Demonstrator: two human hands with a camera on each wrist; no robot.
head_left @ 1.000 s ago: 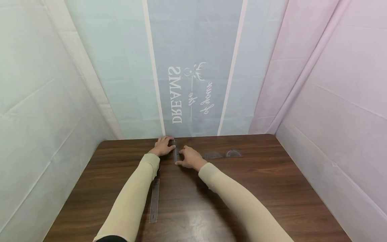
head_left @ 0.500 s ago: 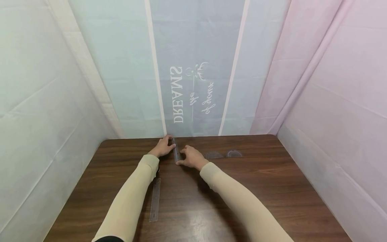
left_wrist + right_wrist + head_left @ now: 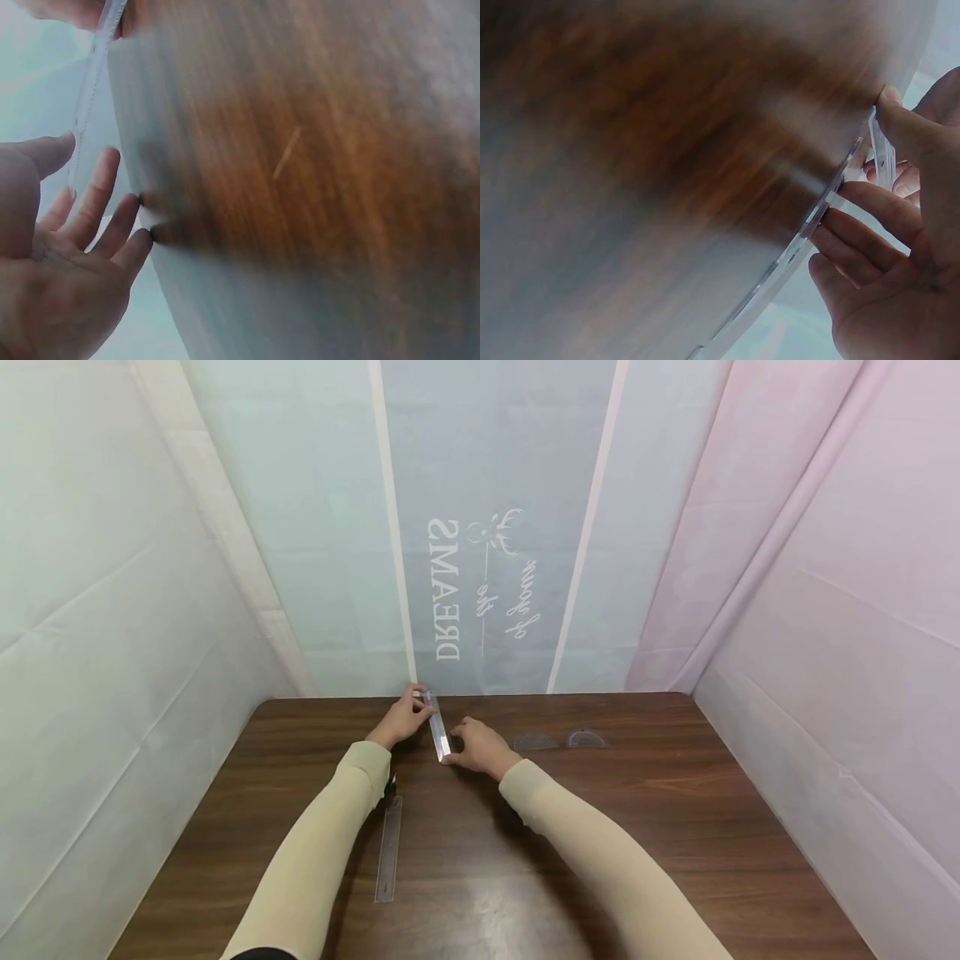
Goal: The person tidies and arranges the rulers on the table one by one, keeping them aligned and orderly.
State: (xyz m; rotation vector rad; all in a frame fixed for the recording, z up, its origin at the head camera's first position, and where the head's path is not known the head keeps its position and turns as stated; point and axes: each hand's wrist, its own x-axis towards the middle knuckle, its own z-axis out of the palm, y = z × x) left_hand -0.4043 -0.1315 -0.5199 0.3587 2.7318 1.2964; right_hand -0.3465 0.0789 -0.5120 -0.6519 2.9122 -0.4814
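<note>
A clear ruler (image 3: pixel 438 727) is held between both hands near the table's far edge, its surface catching bright glare. Its far end is pinched by my left hand (image 3: pixel 401 721) between thumb and index finger. In the left wrist view the other left fingers (image 3: pixel 97 195) are spread, with the ruler (image 3: pixel 94 82) beside the thumb. My right hand (image 3: pixel 480 749) holds the near end, the thumb at the corner. The right wrist view shows the ruler (image 3: pixel 883 154) between the right thumb (image 3: pixel 900 116) and fingers; part of that grip is hidden.
Another clear ruler (image 3: pixel 387 852) lies on the brown wooden table (image 3: pixel 675 827) beside the left forearm. Two clear protractors, one nearer (image 3: pixel 536 742) and one farther right (image 3: pixel 587 739), lie right of my right hand. A printed cloth backdrop (image 3: pixel 480 527) hangs behind the table.
The held ruler has tilted, turning from dull to shiny, and its far end has moved slightly up in view with my left hand. The head view has shifted a little.
</note>
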